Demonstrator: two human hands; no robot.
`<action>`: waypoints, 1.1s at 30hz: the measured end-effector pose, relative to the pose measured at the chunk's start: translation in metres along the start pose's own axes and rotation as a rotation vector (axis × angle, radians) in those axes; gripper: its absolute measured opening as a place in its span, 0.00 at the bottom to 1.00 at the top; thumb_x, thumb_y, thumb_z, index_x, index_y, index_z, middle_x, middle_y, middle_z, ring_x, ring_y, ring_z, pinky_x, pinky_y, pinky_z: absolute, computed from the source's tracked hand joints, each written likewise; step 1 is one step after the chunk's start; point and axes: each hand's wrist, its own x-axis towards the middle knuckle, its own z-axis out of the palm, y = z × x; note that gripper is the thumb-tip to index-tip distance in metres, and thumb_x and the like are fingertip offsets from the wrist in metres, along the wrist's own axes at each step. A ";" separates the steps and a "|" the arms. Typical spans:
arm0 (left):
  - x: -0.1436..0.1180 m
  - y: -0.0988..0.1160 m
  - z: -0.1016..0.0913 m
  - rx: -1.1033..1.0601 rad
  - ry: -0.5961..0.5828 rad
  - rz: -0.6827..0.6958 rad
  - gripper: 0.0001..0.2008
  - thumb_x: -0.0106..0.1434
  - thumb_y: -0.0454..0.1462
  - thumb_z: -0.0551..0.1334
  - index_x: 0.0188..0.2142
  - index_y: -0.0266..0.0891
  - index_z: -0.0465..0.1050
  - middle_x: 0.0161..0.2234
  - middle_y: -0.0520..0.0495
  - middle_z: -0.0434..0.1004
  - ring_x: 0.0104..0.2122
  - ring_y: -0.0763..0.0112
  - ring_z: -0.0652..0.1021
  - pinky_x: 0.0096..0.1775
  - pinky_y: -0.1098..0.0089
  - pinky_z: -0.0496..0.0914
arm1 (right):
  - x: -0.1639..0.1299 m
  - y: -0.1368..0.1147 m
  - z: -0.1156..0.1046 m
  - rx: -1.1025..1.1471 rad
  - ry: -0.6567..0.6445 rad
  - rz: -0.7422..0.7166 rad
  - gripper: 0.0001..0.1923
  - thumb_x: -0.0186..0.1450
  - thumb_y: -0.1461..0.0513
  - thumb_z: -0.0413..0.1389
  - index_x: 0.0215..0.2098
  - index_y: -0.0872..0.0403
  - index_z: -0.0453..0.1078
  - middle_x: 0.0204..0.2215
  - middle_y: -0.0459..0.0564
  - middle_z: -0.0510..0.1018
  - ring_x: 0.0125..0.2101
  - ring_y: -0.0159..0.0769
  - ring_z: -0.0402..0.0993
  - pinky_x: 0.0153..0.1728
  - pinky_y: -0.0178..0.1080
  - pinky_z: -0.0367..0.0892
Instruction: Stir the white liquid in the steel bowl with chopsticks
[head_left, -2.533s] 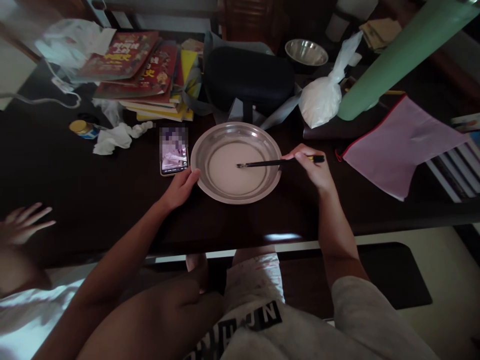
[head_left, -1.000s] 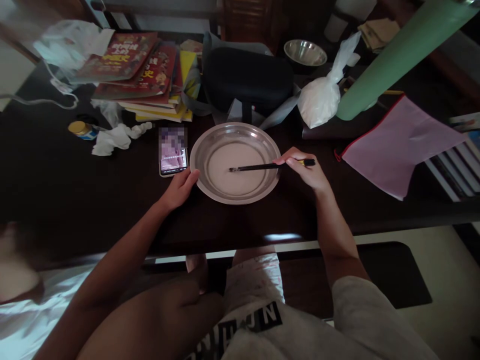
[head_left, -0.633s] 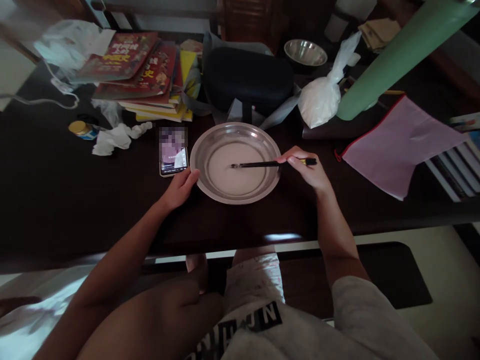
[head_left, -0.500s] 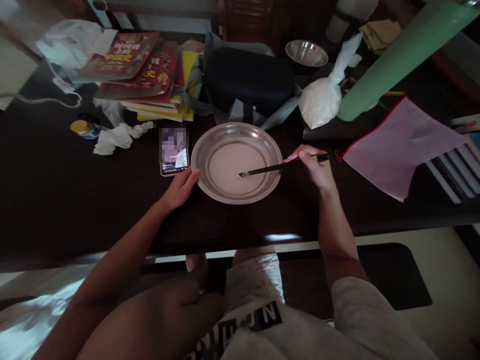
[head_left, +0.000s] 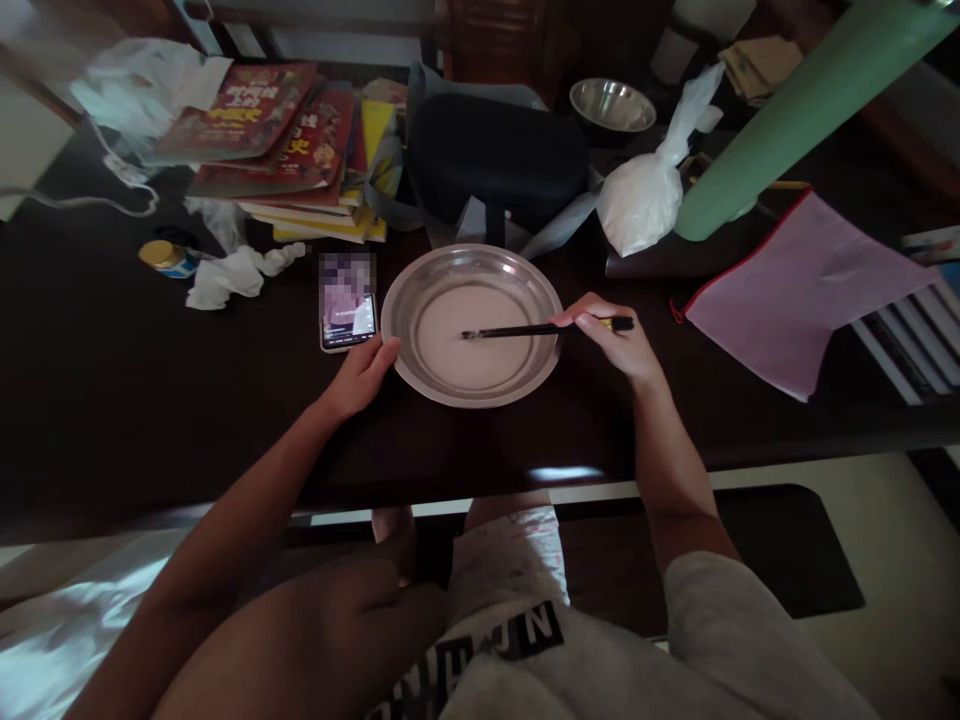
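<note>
Steel, round and shallow, the metal plate (head_left: pixel 420 300) is sitting on the dark wooden table (head_left: pixel 112 400) close to its near edge, about midway along it, and is holding a thin pool of pale, milky liquid (head_left: pixel 472 350) across its flat bottom. The person's left hand (head_left: pixel 362 375) is resting at the plate's near-left rim, fingers loosely curled and the thumb lying against the metal edge. The right hand (head_left: pixel 619 345) is hovering just off the plate's right rim, its fingers pinching a pair of dark chopsticks (head_left: pixel 517 329) near their back end; the sticks are lying almost level, reaching leftward over the rim, and their tips are dipping into the liquid near the middle of the plate. Just beside the plate on its left, a smartphone with a lit screen (head_left: pixel 346 305) is lying flat on the table. Farther toward the left edge, a crumpled white tissue (head_left: pixel 232 272) and a small yellow-lidded jar (head_left: pixel 166 257) are lying close together. Toward the far edge, a stack of red and yellow books (head_left: pixel 292 150) is leaning beside a black padded case (head_left: pixel 499 160), and a knotted clear plastic bag of white powder (head_left: pixel 649 195) is standing behind the plate's far-right side. A small steel bowl (head_left: pixel 613 105) is sitting beyond the bag, and a pink zip pouch with red trim (head_left: pixel 795 290) is lying toward the right edge.
</note>
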 end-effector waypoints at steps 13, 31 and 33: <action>0.000 0.000 0.001 -0.068 0.000 -0.019 0.36 0.62 0.68 0.47 0.34 0.40 0.72 0.35 0.42 0.80 0.36 0.59 0.76 0.42 0.61 0.74 | 0.000 0.001 -0.001 0.014 0.118 0.006 0.14 0.68 0.50 0.57 0.34 0.45 0.82 0.32 0.45 0.84 0.37 0.38 0.81 0.46 0.45 0.72; 0.000 -0.001 0.000 -0.011 -0.008 -0.009 0.39 0.62 0.69 0.44 0.35 0.39 0.72 0.34 0.43 0.79 0.36 0.59 0.77 0.42 0.62 0.75 | 0.000 -0.001 -0.001 -0.020 0.073 0.009 0.14 0.67 0.48 0.58 0.35 0.46 0.82 0.34 0.46 0.85 0.40 0.38 0.81 0.49 0.46 0.72; 0.000 0.000 0.000 -0.019 -0.004 -0.013 0.38 0.62 0.69 0.44 0.35 0.39 0.72 0.33 0.44 0.79 0.36 0.60 0.76 0.41 0.62 0.75 | 0.000 0.001 -0.001 0.008 0.122 0.018 0.15 0.68 0.49 0.57 0.34 0.46 0.82 0.32 0.46 0.84 0.37 0.37 0.81 0.46 0.45 0.73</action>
